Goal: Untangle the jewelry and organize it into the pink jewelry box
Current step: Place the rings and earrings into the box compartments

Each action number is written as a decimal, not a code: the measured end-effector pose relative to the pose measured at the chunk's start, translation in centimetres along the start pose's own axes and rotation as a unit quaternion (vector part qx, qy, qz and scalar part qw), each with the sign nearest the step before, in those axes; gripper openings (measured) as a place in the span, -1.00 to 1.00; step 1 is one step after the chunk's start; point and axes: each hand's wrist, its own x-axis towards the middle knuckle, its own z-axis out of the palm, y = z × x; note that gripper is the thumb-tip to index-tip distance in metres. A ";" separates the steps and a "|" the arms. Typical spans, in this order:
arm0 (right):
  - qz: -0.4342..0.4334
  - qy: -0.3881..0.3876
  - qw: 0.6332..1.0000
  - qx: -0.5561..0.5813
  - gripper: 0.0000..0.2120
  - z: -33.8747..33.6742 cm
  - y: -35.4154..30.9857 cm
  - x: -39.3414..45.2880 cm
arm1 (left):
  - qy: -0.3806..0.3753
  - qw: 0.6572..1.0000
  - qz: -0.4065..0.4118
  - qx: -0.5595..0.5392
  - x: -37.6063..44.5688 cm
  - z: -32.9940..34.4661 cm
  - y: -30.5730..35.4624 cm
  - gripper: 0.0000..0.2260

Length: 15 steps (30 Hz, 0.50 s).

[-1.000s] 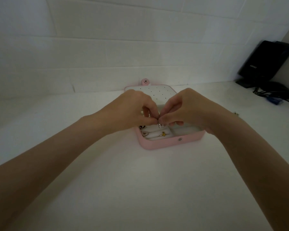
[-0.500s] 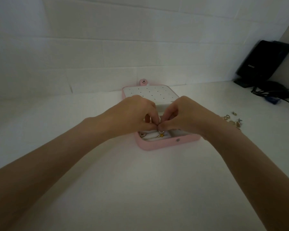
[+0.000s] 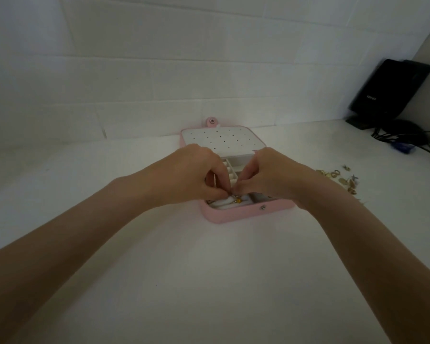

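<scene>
Surface: white table point(image 3: 209, 281) against white tiled wall; black device point(image 3: 390, 90) at far right | Change: hands sit lower over the box's front; loose jewelry point(image 3: 338, 176) more exposed | Box point(image 3: 233, 214): pink, open, mid-table | left hand point(image 3: 191, 175) and right hand point(image 3: 271, 175) pinch a small ring point(image 3: 236, 199) at the front slot.

A single wide-angle view, worn on the person's head, looks forward and down along both forearms onto a white table point(image 3: 209, 281). The left hand point(image 3: 191, 175) and right hand point(image 3: 271, 175) meet near the middle, close to the lens, over the pink jewelry box point(image 3: 229, 216). The white wall point(image 3: 184, 70) fills the upper half, its lines bowed by the lens. No second view overlaps it
</scene>
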 end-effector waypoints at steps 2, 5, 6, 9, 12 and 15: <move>0.000 0.001 1.000 -0.005 -0.84 0.0 0.1 0.0 | -0.001 1.000 -0.007 -0.011 0.0 0.0 0.0 -0.92; -0.004 0.010 1.000 -0.009 -0.90 0.2 0.1 0.1 | -0.001 1.000 -0.023 -0.013 0.0 -0.1 0.2 -0.93; -0.006 0.012 1.000 -0.011 -0.90 0.2 0.1 0.1 | -0.002 1.000 -0.027 -0.009 0.0 -0.1 0.2 -0.93; -0.006 0.013 1.000 -0.007 -0.90 0.3 0.1 0.1 | -0.005 1.000 -0.031 -0.001 0.1 -0.1 0.3 -0.92; 0.006 0.014 1.000 0.019 -0.93 0.3 0.2 0.1 | -0.006 0.999 -0.036 0.007 0.2 -0.1 0.4 -0.91; 0.004 0.009 1.000 0.006 -0.93 0.3 0.1 0.1 | -0.006 0.999 -0.035 0.008 0.2 -0.2 0.4 -0.91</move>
